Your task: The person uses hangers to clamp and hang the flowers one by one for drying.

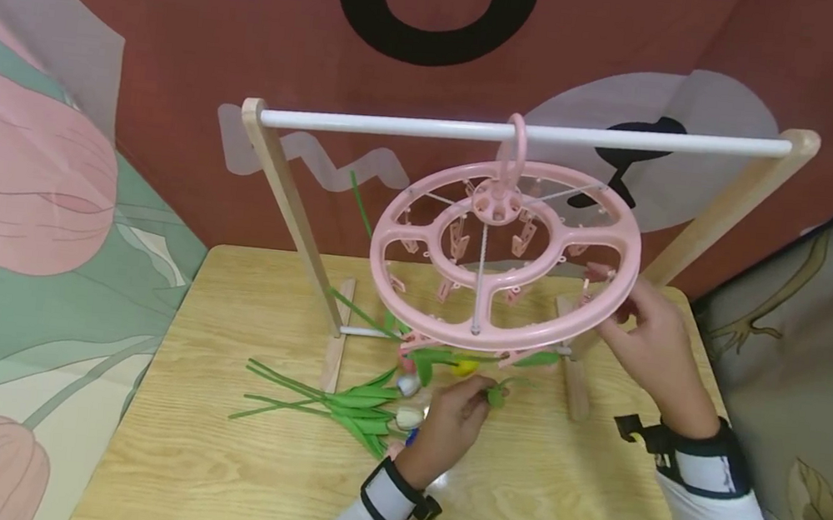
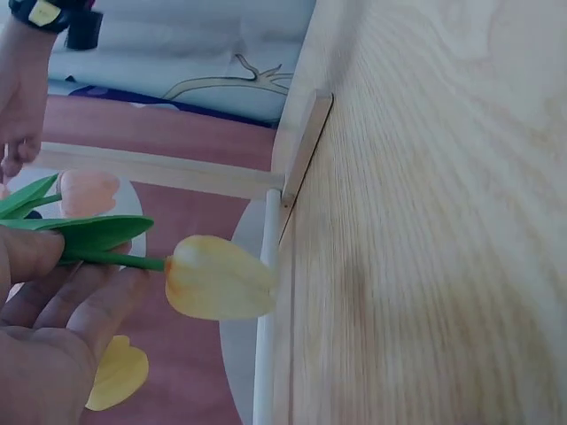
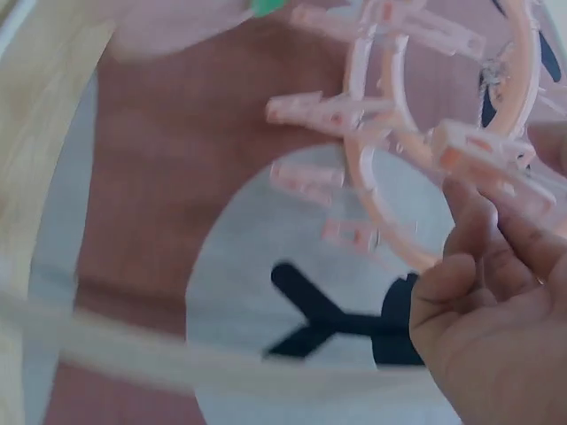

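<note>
My left hand [image 1: 452, 421] holds an artificial tulip by its green stem, below the round pink hanger [image 1: 500, 335]. In the left wrist view its pale yellow bloom [image 2: 221, 279] points away from the fingers, beside a green leaf [image 2: 106, 233]. At the hanger's right side, my right hand [image 1: 653, 345] pinches a pink clothespin [image 3: 492, 164] that dangles from the ring. Other tulips hang from clothespins at the near rim, including a yellow bloom [image 1: 465, 368] and a pink one [image 2: 87, 193].
The hanger hooks over a white bar [image 1: 384, 125] on a wooden stand [image 1: 289, 206]. Several tulips [image 1: 365, 402] lie in a bunch on the wooden table [image 1: 217, 458], left of my left hand. A patterned cloth [image 1: 258, 27] covers the back.
</note>
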A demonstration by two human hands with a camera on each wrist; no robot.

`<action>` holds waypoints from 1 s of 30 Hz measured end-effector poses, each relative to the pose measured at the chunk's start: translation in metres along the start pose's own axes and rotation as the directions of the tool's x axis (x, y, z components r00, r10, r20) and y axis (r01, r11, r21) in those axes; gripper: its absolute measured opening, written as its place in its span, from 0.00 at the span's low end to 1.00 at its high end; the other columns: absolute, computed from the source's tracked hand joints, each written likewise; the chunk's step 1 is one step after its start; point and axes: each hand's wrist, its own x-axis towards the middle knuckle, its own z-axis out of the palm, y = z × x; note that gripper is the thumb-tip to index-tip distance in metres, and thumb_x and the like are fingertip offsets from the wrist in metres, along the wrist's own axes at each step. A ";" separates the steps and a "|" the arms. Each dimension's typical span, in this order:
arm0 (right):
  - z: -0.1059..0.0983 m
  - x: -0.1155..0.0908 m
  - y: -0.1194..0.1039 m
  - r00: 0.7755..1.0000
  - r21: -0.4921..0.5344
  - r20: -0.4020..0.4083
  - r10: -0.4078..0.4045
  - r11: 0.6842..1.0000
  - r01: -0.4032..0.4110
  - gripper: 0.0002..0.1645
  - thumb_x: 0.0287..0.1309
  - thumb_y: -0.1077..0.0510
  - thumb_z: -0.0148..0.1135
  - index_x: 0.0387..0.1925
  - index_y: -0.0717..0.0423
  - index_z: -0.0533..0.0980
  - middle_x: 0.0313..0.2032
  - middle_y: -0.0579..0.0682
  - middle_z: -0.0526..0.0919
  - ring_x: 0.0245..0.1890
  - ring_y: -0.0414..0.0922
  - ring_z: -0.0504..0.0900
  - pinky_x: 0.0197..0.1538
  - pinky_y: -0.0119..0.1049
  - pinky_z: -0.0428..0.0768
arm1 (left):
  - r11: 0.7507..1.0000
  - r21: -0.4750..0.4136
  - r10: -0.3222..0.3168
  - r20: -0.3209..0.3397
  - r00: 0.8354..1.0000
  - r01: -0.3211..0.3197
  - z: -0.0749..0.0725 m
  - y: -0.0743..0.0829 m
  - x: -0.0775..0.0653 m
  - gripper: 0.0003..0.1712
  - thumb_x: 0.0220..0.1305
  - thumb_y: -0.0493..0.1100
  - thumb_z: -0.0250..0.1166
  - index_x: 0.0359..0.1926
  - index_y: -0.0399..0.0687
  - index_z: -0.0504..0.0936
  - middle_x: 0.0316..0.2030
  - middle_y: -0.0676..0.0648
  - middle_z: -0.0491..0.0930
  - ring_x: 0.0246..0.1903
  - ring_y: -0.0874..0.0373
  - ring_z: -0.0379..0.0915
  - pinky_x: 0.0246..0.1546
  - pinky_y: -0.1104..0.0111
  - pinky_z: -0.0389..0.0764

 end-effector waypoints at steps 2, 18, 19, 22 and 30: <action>0.004 0.004 -0.001 1.000 0.119 0.006 0.023 0.993 -0.024 0.28 0.59 0.69 0.70 0.61 0.55 0.80 0.47 0.36 0.84 0.38 0.33 0.77 0.38 0.20 0.74 | 0.997 -0.065 -0.026 0.023 0.999 0.027 0.001 0.001 -0.001 0.12 0.64 0.21 0.63 0.46 0.34 0.83 0.43 0.40 0.89 0.37 0.54 0.87 0.39 0.78 0.87; 0.002 0.003 -0.006 0.992 0.464 0.126 0.000 0.884 -0.059 0.32 0.55 0.81 0.64 0.62 0.69 0.74 0.54 0.47 0.84 0.56 0.40 0.83 0.60 0.24 0.81 | 0.983 -0.157 -0.093 0.049 0.994 0.100 0.000 0.005 -0.003 0.11 0.71 0.27 0.60 0.50 0.39 0.82 0.45 0.43 0.90 0.42 0.54 0.89 0.39 0.74 0.89; 0.003 0.002 -0.006 0.991 0.488 0.133 -0.005 0.871 -0.061 0.32 0.55 0.82 0.63 0.63 0.70 0.73 0.55 0.48 0.84 0.57 0.41 0.83 0.60 0.25 0.82 | 0.980 -0.169 -0.100 0.056 0.993 0.108 -0.001 0.006 -0.004 0.11 0.72 0.27 0.60 0.51 0.40 0.82 0.46 0.43 0.89 0.43 0.54 0.89 0.39 0.73 0.89; 0.004 -0.003 -0.007 0.989 0.499 0.148 -0.023 0.865 -0.055 0.31 0.56 0.82 0.63 0.62 0.71 0.73 0.55 0.48 0.85 0.56 0.40 0.83 0.58 0.25 0.83 | 0.968 -0.206 -0.128 0.076 0.989 0.141 -0.001 0.006 -0.004 0.11 0.73 0.29 0.59 0.52 0.42 0.81 0.47 0.43 0.88 0.45 0.53 0.88 0.42 0.70 0.90; 0.017 -0.016 -0.014 0.986 0.434 0.158 -0.050 0.901 -0.024 0.28 0.54 0.80 0.68 0.58 0.70 0.76 0.52 0.44 0.86 0.53 0.37 0.85 0.54 0.24 0.85 | 0.966 -0.227 -0.117 0.053 0.992 0.126 0.001 0.005 -0.005 0.12 0.72 0.27 0.60 0.52 0.41 0.81 0.47 0.42 0.88 0.46 0.52 0.89 0.42 0.67 0.91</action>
